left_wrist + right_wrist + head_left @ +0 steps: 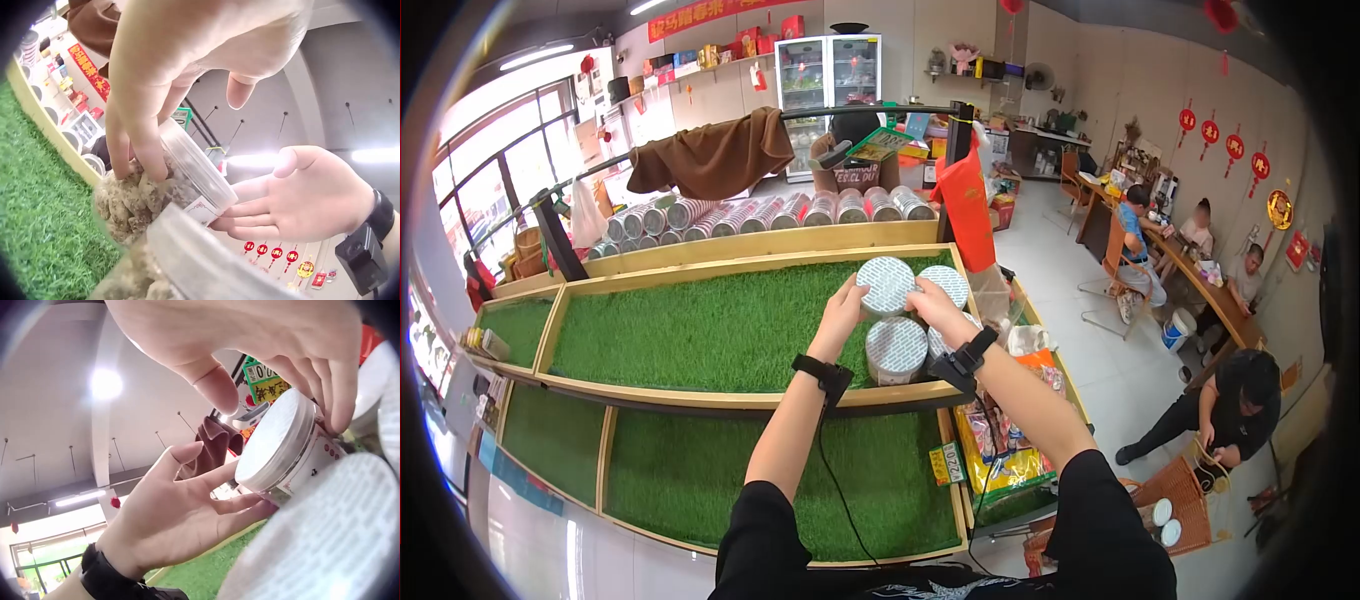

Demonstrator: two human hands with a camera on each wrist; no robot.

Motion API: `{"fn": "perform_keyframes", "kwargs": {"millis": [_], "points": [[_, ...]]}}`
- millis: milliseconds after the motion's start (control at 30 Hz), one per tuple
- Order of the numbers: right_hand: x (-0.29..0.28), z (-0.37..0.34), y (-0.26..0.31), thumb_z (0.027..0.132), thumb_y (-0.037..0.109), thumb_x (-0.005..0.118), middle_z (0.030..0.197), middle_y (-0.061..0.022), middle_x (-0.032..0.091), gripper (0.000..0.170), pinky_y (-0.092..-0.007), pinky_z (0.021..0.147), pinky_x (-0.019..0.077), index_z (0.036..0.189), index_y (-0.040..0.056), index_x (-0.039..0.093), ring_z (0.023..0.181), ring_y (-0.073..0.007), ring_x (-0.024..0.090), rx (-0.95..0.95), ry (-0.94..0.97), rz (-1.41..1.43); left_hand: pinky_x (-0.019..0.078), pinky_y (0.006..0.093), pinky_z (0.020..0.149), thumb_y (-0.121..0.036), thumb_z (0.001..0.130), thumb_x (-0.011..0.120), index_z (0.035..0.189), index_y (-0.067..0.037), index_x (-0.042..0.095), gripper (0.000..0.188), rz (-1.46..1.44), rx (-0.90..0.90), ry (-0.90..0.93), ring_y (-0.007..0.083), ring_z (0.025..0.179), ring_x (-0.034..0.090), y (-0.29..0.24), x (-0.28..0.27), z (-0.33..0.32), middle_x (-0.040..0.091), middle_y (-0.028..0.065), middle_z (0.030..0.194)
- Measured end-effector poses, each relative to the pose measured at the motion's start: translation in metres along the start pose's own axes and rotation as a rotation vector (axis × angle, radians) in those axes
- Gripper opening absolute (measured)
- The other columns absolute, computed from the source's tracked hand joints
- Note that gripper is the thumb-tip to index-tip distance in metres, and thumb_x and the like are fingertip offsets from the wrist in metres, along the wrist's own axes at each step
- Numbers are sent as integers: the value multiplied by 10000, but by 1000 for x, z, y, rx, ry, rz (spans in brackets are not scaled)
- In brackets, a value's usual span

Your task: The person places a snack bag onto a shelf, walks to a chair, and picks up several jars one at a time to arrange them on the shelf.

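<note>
A round jar with a patterned white lid (886,286) stands at the rack's right part, one hand on each side. My left hand (837,318) lays its fingers against the jar's left side, thumb apart from the lid in the left wrist view. Fairly straight fingers of my right hand (941,311) touch the other side. Through the clear wall of this jar (134,203) show brownish lumpy pieces, and a white label (315,456) is on it. A second lidded jar (897,346) stands directly in front; two more are at the right, one partly hidden by my right hand.
The jars stand on green turf (700,325) inside a wooden-edged rack (730,393). Rows of lying jars (770,212) fill the shelf behind. A red bag (966,212) hangs at the rack's right post, with packaged goods (1010,440) below. People sit at the right.
</note>
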State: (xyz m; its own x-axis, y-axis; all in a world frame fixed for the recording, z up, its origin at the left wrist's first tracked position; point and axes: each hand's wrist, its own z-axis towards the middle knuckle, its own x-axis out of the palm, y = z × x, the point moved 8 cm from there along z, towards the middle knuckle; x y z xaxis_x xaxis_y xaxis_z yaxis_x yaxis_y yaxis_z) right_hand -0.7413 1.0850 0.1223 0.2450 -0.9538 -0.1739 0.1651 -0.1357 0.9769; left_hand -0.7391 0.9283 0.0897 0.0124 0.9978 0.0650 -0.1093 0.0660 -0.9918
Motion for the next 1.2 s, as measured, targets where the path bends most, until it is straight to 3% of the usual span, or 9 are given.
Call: {"fn": "perform_keyframes", "kwargs": {"millis": [200, 300, 367, 400, 467, 533, 767, 1033, 1200], "points": [[1, 3, -17, 764, 154, 539, 819, -151, 612, 300, -341, 689, 423, 958, -71, 578, 761, -236, 562, -55, 82, -128, 421, 346, 899, -393, 933, 443, 1422, -88, 314, 591, 113, -206, -17, 156, 1060, 525, 28, -1, 10, 533, 62, 1196], [-10, -16, -9, 802, 130, 524, 918, -141, 618, 372, -308, 754, 434, 1120, -62, 531, 858, -201, 576, -50, 59, -85, 383, 382, 954, -404, 934, 448, 1439, -61, 259, 639, 4, -94, 60, 206, 1180, 450, 28, 9, 11, 478, 100, 1269], [-24, -38, 1, 832, 97, 497, 1042, -126, 593, 442, -275, 824, 432, 1253, -33, 454, 948, -172, 566, -66, 103, 40, 325, 373, 1013, -373, 935, 465, 1444, -33, 217, 660, 79, -121, -116, 253, 1291, 345, -2, 9, -19, 395, 154, 1364], [-36, -61, 19, 839, 107, 502, 1093, -125, 577, 424, -281, 843, 430, 1242, -22, 473, 977, -170, 558, -105, 83, 38, 325, 373, 1013, -373, 935, 465, 1444, -33, 217, 660, 83, -122, -109, 253, 1291, 345, 2, 8, -20, 395, 154, 1364], [-60, -103, 33, 860, 87, 484, 1165, -95, 562, 379, -277, 921, 398, 1231, 14, 499, 1097, -173, 517, -113, 124, 83, 282, 364, 1053, -347, 876, 554, 1428, 24, 208, 750, 189, 190, -168, 319, 1316, 322, -8, 0, -26, 326, 256, 1403], [-83, -149, 32, 863, 82, 481, 1152, -89, 571, 364, -290, 934, 393, 1219, 13, 510, 1093, -167, 526, -101, 109, 143, 257, 374, 1072, -250, 880, 549, 1429, 10, 215, 693, 95, 150, -167, 308, 1344, 279, -44, 29, -83, 293, 238, 1427], [-135, -297, -36, 872, 18, 484, 1058, -88, 616, 299, -284, 896, 433, 1164, -13, 537, 1008, -169, 573, 80, -119, 134, 253, 392, 1087, -81, 868, 475, 1429, -23, 231, 614, -184, 103, 625, 279, 1348, 284, -51, 168, -188, 307, 170, 1441], [-174, -485, -97, 879, 47, 443, 1035, -118, 625, 289, -292, 864, 447, 1146, -15, 531, 955, -170, 578, 249, -809, 354, 300, 369, 1054, -68, 880, 482, 1387, -15, 316, 536, -174, -231, 973, 249, 1257, 412, 32, 282, -250, 434, 151, 1348], [-175, -584, -110, 875, 100, 466, 994, -91, 647, 257, -275, 816, 445, 1095, 19, 574, 907, -148, 588, 353, -1149, 190, 365, 331, 985, -124, 897, 480, 1361, -14, 366, 490, -189, -367, 1164, 217, 1200, 464, 58, 339, -290, 475, 135, 1312]]}}
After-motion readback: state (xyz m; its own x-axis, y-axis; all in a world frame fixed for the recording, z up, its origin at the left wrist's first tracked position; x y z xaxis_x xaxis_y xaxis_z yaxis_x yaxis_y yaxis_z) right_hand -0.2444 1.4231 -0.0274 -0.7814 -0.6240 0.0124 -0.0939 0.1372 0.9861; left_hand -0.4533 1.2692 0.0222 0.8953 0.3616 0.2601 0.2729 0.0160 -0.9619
